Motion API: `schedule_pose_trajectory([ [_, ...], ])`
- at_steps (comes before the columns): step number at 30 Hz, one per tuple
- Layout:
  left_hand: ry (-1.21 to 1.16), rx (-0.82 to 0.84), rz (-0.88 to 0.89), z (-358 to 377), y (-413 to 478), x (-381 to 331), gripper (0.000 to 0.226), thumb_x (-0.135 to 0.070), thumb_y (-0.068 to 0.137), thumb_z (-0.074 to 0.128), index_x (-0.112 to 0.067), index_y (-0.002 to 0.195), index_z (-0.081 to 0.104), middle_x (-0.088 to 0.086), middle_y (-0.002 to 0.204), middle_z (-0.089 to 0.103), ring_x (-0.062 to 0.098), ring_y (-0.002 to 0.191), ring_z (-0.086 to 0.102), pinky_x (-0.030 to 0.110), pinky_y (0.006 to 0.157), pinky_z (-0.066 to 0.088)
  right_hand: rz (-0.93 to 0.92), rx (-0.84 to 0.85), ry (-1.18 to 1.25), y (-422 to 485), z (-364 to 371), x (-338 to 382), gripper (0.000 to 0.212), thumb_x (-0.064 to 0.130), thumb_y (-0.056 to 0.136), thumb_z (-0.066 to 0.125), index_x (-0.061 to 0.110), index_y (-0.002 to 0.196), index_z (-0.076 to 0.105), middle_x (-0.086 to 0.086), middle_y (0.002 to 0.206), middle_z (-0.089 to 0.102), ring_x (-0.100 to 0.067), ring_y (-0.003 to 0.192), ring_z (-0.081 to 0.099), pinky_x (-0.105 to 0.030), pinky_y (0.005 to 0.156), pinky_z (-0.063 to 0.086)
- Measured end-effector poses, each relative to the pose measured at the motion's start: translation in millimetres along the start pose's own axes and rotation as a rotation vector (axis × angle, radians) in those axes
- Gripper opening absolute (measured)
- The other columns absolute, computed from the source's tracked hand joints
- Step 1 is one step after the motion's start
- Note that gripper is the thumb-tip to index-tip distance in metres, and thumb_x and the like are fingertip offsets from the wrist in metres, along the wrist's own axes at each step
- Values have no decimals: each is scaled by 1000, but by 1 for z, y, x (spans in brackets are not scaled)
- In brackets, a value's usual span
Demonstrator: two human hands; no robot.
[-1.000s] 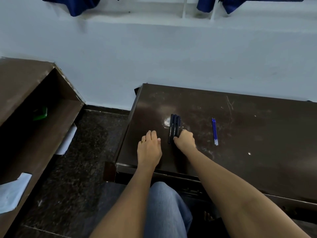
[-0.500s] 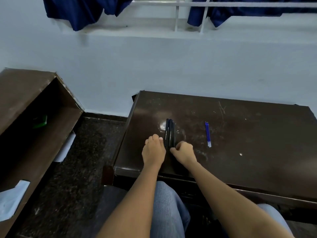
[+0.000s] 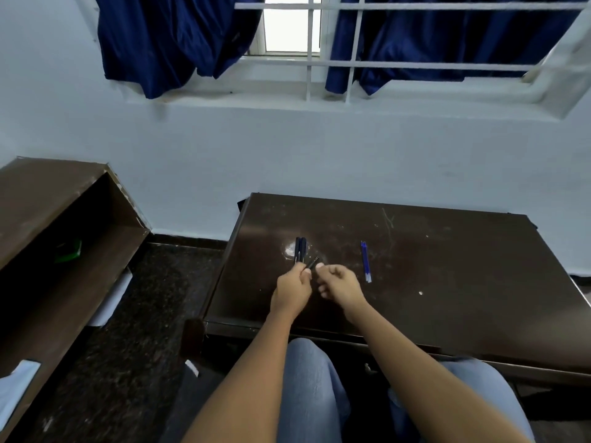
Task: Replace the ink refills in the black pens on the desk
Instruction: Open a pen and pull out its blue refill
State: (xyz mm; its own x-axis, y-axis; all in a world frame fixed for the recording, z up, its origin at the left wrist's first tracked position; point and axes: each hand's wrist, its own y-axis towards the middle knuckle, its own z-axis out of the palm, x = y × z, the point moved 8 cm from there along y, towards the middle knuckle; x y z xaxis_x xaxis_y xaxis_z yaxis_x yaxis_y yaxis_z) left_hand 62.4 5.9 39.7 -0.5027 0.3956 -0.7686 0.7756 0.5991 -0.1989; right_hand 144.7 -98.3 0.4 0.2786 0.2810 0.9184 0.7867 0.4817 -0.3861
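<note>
Pen [image 3: 312, 262] pinched in left hand [image 3: 292, 292]; right hand [image 3: 342, 282] curled beside it.

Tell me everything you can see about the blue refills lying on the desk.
The blue refills are thin, straight sticks, plastic by the look, lying close side by side; their count is unclear. Near ends look paler. They rest flat on the dark desk, right of the right hand, untouched.
</note>
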Motion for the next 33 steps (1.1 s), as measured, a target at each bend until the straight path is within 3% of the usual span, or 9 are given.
schedule_pose_trajectory([
  [2, 139, 50, 78, 6, -11, -6, 23, -30, 96, 36, -18, 93, 55, 8, 87, 65, 27, 80, 61, 34, 68, 45, -11, -26, 22, 1, -9, 7, 28, 40, 83, 67, 12, 81, 67, 0, 65, 64, -12, 60, 56, -27, 65, 49],
  [6, 251, -22, 193, 6, -26, -16, 23, -31, 96, 36, -21, 98, 57, 5, 86, 68, 25, 83, 63, 34, 71, 47, -3, 37, -63, -1, -12, 13, 23, 30, 83, 71, 14, 66, 66, 0, 57, 61, -12, 56, 54, -27, 65, 47],
  [13, 321, -63, 208, 10, -29, -15, 21, -42, 95, 37, -32, 103, 54, -2, 84, 70, 21, 84, 65, 31, 69, 45, 29, 63, -74, -1, -20, 17, 7, 11, 88, 64, 8, 82, 67, -5, 70, 64, -12, 61, 57, -23, 64, 52],
  [17, 270, -29, 181, 16, -25, -19, 26, -41, 97, 37, -23, 104, 54, 2, 84, 67, 23, 81, 64, 32, 67, 46, 45, 30, -113, 9, -27, 21, 11, 4, 89, 57, 8, 82, 65, -5, 66, 62, -12, 57, 56, -23, 59, 50],
  [20, 228, -45, 159, 14, -19, -26, 29, -36, 98, 38, -16, 98, 59, 2, 79, 63, 23, 78, 63, 31, 65, 45, 44, -34, -100, 19, -33, 23, 12, 4, 88, 57, 9, 81, 66, -8, 68, 62, -14, 58, 54, -32, 69, 50],
  [23, 261, -78, 179, 9, -9, -34, 32, -33, 98, 38, -12, 98, 62, 6, 84, 66, 26, 80, 63, 28, 65, 42, 60, -58, -51, 28, -33, 25, 12, 1, 88, 54, 5, 87, 66, -7, 69, 60, -14, 59, 53, -31, 69, 48],
  [27, 257, -104, 77, 0, 5, -21, 36, -34, 97, 36, -10, 90, 62, 7, 84, 65, 25, 77, 60, 29, 65, 41, 117, -224, 129, 44, -51, 21, 15, -1, 87, 51, 7, 79, 61, -10, 74, 59, -16, 63, 55, -32, 79, 50],
  [31, 27, -147, -83, -7, 19, 3, 34, -31, 94, 38, -14, 88, 66, 4, 82, 65, 23, 74, 60, 28, 63, 42, 128, -256, -28, 53, -63, 12, 17, -5, 79, 60, 11, 73, 61, -5, 80, 62, -23, 88, 64, -36, 88, 55],
  [33, -116, -167, -153, -6, 25, 11, 31, -28, 92, 39, -17, 83, 67, 4, 81, 67, 17, 69, 59, 25, 57, 41, 117, -235, -175, 54, -59, 6, 19, -5, 72, 67, 13, 73, 61, -5, 84, 64, -21, 88, 63, -31, 85, 54],
])
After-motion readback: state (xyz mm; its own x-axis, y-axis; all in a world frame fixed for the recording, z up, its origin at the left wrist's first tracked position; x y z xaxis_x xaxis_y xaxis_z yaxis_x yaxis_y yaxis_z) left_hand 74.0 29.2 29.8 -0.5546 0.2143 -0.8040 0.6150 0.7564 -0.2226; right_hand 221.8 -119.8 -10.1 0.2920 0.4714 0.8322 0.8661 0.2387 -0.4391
